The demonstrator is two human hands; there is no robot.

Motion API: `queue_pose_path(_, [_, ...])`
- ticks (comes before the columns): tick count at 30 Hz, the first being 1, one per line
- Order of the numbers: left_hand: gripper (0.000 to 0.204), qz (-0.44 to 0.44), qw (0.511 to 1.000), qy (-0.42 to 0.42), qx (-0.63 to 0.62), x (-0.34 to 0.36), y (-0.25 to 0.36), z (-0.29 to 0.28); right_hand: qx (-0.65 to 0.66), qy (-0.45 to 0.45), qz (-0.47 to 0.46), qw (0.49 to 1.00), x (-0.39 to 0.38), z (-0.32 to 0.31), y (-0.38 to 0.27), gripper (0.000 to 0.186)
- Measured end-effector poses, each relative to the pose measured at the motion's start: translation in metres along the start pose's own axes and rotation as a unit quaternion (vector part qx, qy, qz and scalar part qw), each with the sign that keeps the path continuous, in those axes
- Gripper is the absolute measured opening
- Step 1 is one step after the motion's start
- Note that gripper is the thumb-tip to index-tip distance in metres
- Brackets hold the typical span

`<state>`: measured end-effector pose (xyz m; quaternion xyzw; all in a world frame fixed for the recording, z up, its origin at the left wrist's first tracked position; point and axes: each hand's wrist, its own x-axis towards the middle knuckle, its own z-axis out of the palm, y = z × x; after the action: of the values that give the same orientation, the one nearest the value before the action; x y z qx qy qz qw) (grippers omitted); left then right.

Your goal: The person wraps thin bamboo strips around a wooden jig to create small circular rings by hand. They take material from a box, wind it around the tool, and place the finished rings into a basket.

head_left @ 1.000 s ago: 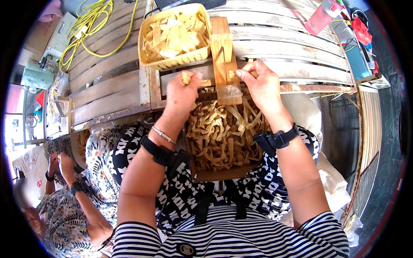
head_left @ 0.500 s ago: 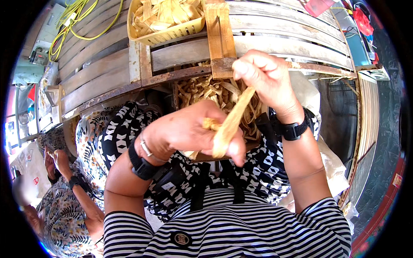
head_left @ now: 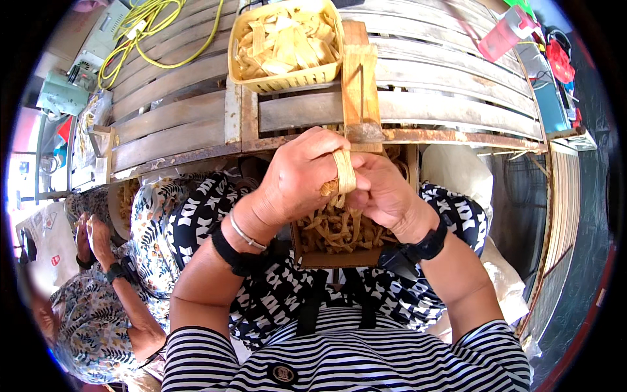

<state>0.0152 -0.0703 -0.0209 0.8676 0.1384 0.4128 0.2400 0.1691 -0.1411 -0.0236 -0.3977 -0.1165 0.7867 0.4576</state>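
A pale yellow, dried-looking flat strip (head_left: 345, 171) is wrapped in a band over the fingers of my left hand (head_left: 297, 173). That hand is closed, and a darker curled end pokes out beside the band. My right hand (head_left: 390, 196) meets it from the other side, its thumb and fingers pinching the strip's lower part. Both hands are raised above a cardboard box (head_left: 333, 260) between my knees. Many loose curled strips (head_left: 346, 228) of the same kind lie in the box. Parts of the strip are hidden by my fingers.
A yellow plastic basket (head_left: 287, 83) of folded pale pieces stands on the slatted wooden table (head_left: 431, 108), beside a wooden block (head_left: 360, 85). Yellow cable (head_left: 153, 29) lies at the far left, a pink bottle (head_left: 506, 34) at the far right. Another person's hands (head_left: 98, 242) are at left.
My right hand has come down and left to meet my left hand, which has risen. The strip, stretched between them before, is now wound around the left fingers. The view has shifted.
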Motion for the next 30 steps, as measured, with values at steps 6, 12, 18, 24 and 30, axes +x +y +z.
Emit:
queue_pose_path(6, [0.017,-0.196,0.98,0.021,-0.031,0.001,0.003,0.01,-0.292,0.068,-0.338,0.892,-0.001,-0.005,-0.009,0.012])
queue_pose_path(12, [0.015,-0.227,0.966,-0.101,-0.076,-0.008,0.001,0.009,-0.657,0.047,-0.382,0.649,-0.002,-0.014,-0.008,0.021])
queue_pose_path(18, [0.006,-0.279,0.9,0.1,-0.321,0.001,0.004,-0.008,-0.355,0.016,-0.117,0.927,-0.007,-0.017,-0.021,0.042])
queue_pose_path(24, [0.022,-0.416,0.833,0.079,-0.355,0.007,0.004,-0.017,-0.193,-0.006,-0.067,0.979,-0.01,-0.017,-0.025,0.043])
queue_pose_path(30, [0.018,-0.506,0.71,-0.042,-0.488,0.007,0.002,-0.01,-0.237,0.047,-0.042,0.97,-0.005,-0.011,-0.016,0.034])
